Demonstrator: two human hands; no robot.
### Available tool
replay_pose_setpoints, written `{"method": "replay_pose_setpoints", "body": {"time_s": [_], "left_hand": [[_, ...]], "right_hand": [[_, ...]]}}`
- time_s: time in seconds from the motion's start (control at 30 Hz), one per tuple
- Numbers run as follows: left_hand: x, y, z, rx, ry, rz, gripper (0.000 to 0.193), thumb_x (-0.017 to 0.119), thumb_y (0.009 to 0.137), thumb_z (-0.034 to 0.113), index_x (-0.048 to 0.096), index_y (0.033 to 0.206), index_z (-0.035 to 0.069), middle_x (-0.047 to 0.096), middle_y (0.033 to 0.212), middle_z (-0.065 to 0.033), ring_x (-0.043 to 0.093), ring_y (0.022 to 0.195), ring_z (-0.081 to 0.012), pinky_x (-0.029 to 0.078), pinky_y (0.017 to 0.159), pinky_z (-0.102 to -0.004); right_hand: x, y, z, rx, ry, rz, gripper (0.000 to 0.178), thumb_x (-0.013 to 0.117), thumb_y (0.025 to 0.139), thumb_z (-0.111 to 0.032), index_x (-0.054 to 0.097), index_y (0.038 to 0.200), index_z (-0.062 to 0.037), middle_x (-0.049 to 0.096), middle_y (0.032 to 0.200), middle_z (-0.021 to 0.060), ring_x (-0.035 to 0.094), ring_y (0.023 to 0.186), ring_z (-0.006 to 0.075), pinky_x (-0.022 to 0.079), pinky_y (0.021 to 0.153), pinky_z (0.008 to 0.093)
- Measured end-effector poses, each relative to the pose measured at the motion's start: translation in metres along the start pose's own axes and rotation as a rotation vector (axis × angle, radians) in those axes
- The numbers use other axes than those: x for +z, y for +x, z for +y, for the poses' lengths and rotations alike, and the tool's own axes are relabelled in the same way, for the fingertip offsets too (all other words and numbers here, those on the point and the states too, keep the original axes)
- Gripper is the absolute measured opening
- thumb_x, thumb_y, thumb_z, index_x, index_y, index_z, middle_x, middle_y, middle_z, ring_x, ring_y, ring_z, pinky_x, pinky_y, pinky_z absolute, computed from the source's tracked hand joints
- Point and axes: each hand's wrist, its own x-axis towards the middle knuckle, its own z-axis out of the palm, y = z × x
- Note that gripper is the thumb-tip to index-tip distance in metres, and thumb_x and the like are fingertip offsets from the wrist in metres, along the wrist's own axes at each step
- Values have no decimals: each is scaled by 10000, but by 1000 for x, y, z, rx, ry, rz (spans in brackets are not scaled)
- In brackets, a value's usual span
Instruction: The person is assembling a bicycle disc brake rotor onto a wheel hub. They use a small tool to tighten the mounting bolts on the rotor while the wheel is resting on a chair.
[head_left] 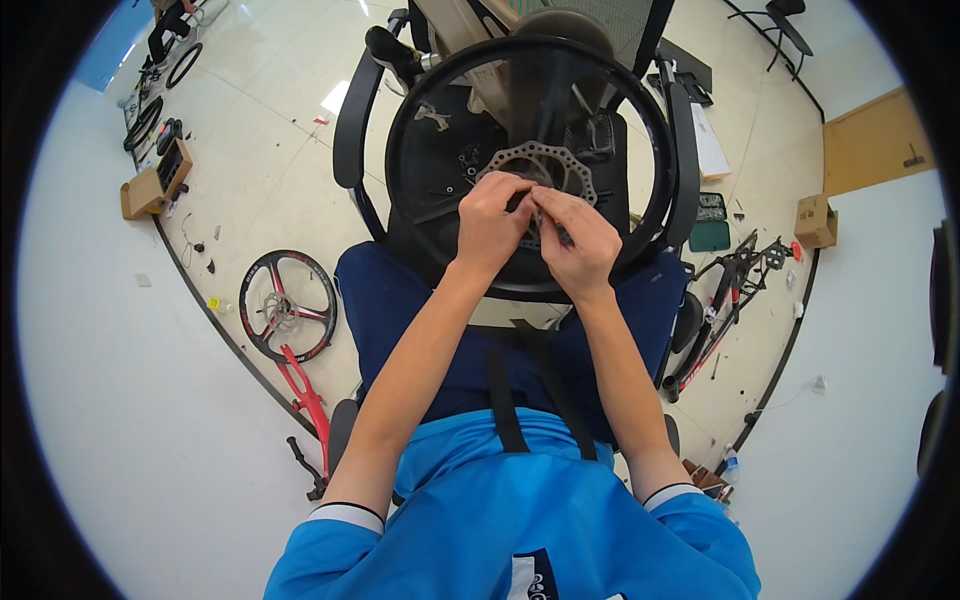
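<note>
The fingers of the left hand (490, 222) and right hand (582, 240) are bent inward, their tips meeting or nearly meeting above the middle of the brake disc (535, 152). The remaining gap cannot be determined, nor can any small part between the tips.

The brake disc lies directly beneath the fingers, slightly above the centre of the frame. Being round, it has no long axis; its perforated face is turned up toward the camera. The left hand covers its left side, the right hand its lower right. Neither hand is clearly nearer.

The disc sits at the hub area of the black wheel (393, 150), which lies over the chair seat (425, 170) with its near edge at the person's thighs (400, 300). Small metal parts (470, 160) show through the wheel, left of the disc.

Hidden or unclear: the disc's centre and fastening points, behind the fingers; the hub; the exact kind of the small parts. A second wheel (326, 315) lies on the floor, left of the frame's centre.
</note>
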Motion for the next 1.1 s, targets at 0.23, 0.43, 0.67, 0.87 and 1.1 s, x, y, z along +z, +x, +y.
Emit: {"method": "replay_pose_setpoints", "body": {"time_s": [0.23, 0.43, 0.67, 0.87, 1.1], "left_hand": [[-2, 4, 1, -24, 26, -51, 218, 727, 715, -69, 736, 919, 10, 691, 878, -109, 685, 770, -271, 554, 680, -336], [-7, 8, -3, 19, 19, -122, 258, 706, 727, -81, 758, 957, 23, 693, 886, -106, 689, 774, -260, 556, 683, -329], [-9, 6, -2, 35, 1, -111, 298, 689, 712, -89, 759, 977, 28, 700, 914, -107, 691, 795, -267, 564, 706, -334], [-5, 3, -11, 164, -4, -63, 331, 706, 672, -97, 753, 982, 9, 705, 927, -106, 686, 818, -278, 563, 720, -337], [-9, 3, -9, 140, -42, -172, 379, 697, 678, -116, 739, 1036, 1, 673, 988, -114, 671, 904, -286, 557, 747, -342]], "right_hand": [[-6, 4, 3, 45, -4, -68, 304, 697, 756, 115, 734, 1028, -14, 753, 986, 111, 741, 890, 261, 595, 779, 327], [-5, 2, 2, 10, -16, -78, 249, 711, 758, 113, 714, 976, -9, 748, 960, 106, 740, 873, 258, 591, 750, 318], [5, -3, 2, -3, -33, 51, 259, 769, 680, 112, 700, 894, -16, 739, 913, 99, 732, 840, 262, 589, 738, 325], [4, -5, 3, 21, -36, 81, 284, 755, 677, 120, 708, 926, -10, 734, 927, 109, 724, 857, 269, 587, 756, 325], [0, -2, -3, 34, 47, -137, 405, 659, 730, 149, 721, 1100, -4, 729, 1098, 147, 714, 1019, 304, 591, 855, 347]]}}
